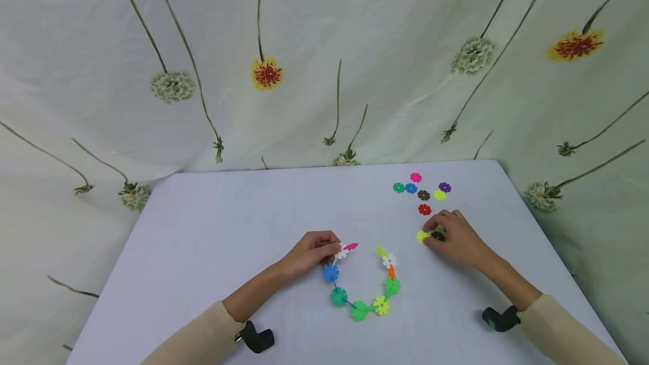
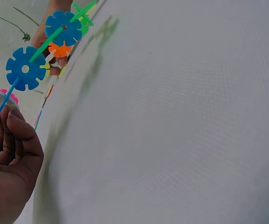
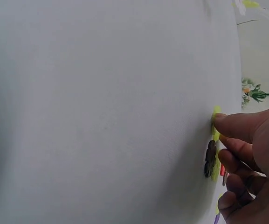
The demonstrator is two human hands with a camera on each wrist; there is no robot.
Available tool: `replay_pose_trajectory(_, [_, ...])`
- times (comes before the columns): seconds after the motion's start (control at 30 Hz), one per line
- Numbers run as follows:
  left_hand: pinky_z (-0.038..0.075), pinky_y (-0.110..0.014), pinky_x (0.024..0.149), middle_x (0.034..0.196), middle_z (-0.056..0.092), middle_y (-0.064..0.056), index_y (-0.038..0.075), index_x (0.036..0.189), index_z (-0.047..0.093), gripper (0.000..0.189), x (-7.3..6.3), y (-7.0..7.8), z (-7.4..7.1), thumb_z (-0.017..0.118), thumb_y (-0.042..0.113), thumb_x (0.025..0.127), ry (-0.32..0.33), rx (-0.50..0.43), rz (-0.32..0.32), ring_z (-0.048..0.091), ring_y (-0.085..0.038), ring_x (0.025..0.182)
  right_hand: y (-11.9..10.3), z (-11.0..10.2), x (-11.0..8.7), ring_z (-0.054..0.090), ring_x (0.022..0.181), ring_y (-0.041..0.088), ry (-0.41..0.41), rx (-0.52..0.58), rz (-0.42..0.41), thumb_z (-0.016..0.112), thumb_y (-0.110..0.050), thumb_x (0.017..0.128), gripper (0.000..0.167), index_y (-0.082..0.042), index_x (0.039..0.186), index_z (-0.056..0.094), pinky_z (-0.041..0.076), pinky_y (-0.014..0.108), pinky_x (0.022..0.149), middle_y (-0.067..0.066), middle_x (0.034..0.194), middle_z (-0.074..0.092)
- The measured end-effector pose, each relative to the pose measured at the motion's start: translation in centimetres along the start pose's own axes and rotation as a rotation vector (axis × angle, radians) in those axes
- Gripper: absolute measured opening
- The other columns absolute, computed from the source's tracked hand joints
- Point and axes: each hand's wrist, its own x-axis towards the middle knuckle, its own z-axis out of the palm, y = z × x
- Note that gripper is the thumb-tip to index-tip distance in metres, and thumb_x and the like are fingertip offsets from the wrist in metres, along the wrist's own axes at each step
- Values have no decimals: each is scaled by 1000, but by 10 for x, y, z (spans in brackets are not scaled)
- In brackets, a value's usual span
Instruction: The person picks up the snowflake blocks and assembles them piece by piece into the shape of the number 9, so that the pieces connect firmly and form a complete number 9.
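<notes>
Handling: the chain [image 1: 359, 311] of slotted discs appears to be light plastic, thin and fairly stiff, with smooth faces that may slip under the fingers. Its slot joints are probably the weak points and may twist or part if the chain is pulled by one end. Grip a single disc by its rim, close to the joint being worked; pinch a loose disc at opposite edges.

Location: the chain forms a U in front of the person, between the hands, with its gap facing away. The left hand [image 1: 316, 249] pinches the chain at its left end, by the white disc [image 1: 341, 252]. The right hand [image 1: 455, 238], well apart from the chain, pinches a yellow disc [image 1: 421, 236] at the surface [image 1: 228, 213]; whether that disc is lifted cannot be told. A brown disc [image 1: 438, 236] lies beneath the right fingers.
</notes>
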Motion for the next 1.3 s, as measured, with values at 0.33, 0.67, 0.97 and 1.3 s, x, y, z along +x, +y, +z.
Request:
replay_pose_trajectory(0.33, [51, -19, 71, 83, 60, 4, -6, 109, 67, 22, -1, 0, -1, 59, 15, 107, 17, -5, -6, 56, -8, 75, -1, 1, 1, 56, 104, 25, -20, 38, 29, 86, -13, 89, 25, -9, 109, 71, 53, 32, 82, 6, 105, 73])
replay_pose_trajectory(0.67, [49, -18, 71, 82, 59, 3, -9, 107, 66, 24, -1, -2, -1, 59, 15, 107, 19, -10, 7, 55, -8, 75, -6, 4, -1, 62, 90, 15, -3, 151, -57, 81, -7, 93, 21, -15, 111, 74, 55, 18, 78, -1, 98, 71])
replay_pose_trajectory(0.97, [47, -19, 69, 80, 58, 3, -9, 107, 65, 24, 1, -3, 0, 59, 15, 107, 20, -19, 1, 54, -8, 73, -19, 7, 4, 71, 92, 17, -67, 397, -29, 80, -15, 97, 18, -13, 115, 76, 60, 21, 79, 5, 106, 78])
replay_pose_trajectory(1.3, [46, -18, 68, 78, 57, 4, -8, 108, 66, 25, 0, -3, 1, 58, 16, 107, 30, -18, -14, 53, -7, 72, -49, 13, 12, 75, 85, 26, -220, 659, 16, 76, -21, 100, 22, -8, 118, 75, 64, 27, 77, 16, 106, 76])
